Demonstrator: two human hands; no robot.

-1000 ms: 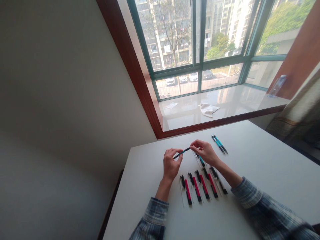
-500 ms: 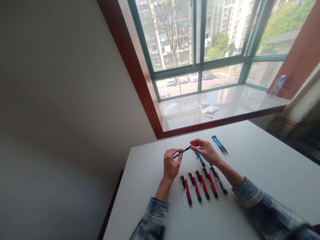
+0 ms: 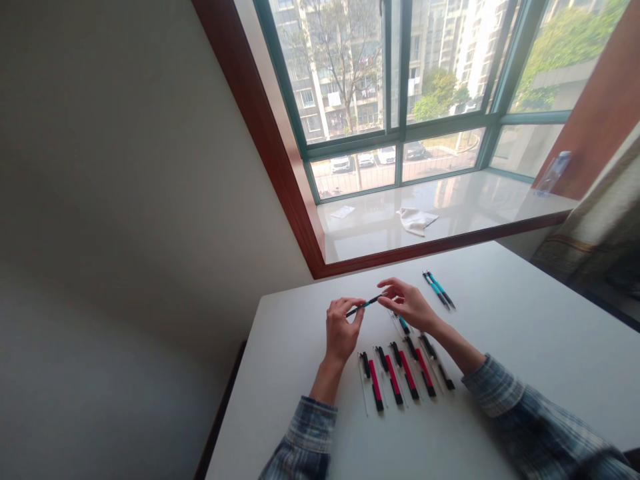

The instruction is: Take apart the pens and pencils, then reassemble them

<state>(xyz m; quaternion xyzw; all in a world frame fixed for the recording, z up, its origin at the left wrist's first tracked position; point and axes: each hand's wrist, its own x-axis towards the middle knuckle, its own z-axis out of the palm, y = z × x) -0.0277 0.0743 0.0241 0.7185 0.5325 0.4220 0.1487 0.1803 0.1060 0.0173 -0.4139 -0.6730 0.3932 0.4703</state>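
Note:
My left hand (image 3: 343,328) is closed on a black and turquoise pen (image 3: 366,305), which slants up to the right above the table. At the pen's upper right end, my right hand (image 3: 406,305) touches it with the thumb and a fingertip, while the index finger is lifted a little off. Beneath the right hand lie turquoise pen parts (image 3: 403,324), partly hidden. Closer to me, several red and black pen barrels (image 3: 391,379) lie in a row, with black pen tops (image 3: 366,364) and thin refills (image 3: 364,393) beside them.
Two turquoise and black pens (image 3: 439,289) lie together toward the back right of the white table (image 3: 280,373). Beyond the table is a window sill (image 3: 370,233) with a white cloth (image 3: 417,220) and a clear bottle (image 3: 553,175). A wall (image 3: 150,200) stands at left.
The index finger of my right hand has lifted and the fingers have spread slightly at the pen's end. My left hand and the pen stay almost where they were.

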